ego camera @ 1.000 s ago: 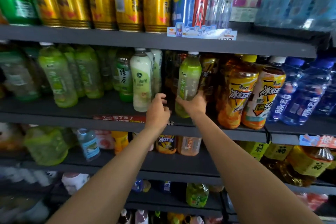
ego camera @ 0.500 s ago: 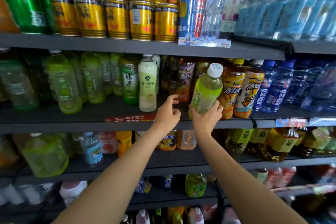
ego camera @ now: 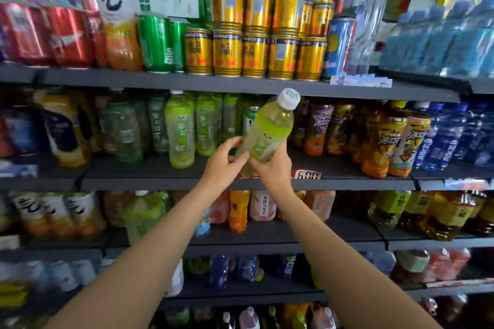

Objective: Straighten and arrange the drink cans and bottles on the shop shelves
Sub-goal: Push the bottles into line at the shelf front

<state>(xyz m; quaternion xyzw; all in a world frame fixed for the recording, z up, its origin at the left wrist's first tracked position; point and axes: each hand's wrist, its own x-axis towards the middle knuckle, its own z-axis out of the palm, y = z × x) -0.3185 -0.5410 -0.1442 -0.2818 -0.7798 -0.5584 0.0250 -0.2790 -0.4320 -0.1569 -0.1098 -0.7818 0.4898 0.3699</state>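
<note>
A green tea bottle point(ego camera: 268, 129) with a white cap is tilted to the right, lifted in front of the middle shelf point(ego camera: 165, 181). My right hand point(ego camera: 272, 169) grips its lower part from below. My left hand point(ego camera: 223, 163) holds the bottle's left side with thumb and fingers curled at its base. More green tea bottles point(ego camera: 179, 129) stand upright on the same shelf just left of my hands.
Gold cans point(ego camera: 254, 53) are stacked two high on the upper shelf, with green cans point(ego camera: 157, 43) and red cans point(ego camera: 45, 35) to their left. Orange iced tea bottles point(ego camera: 385, 141) and blue water bottles point(ego camera: 443, 139) stand to the right. Lower shelves hold mixed bottles.
The green bottle came off the shelf and now sits higher and tilted in front of it. My left hand closed onto its base. The view shifted left and upward.
</note>
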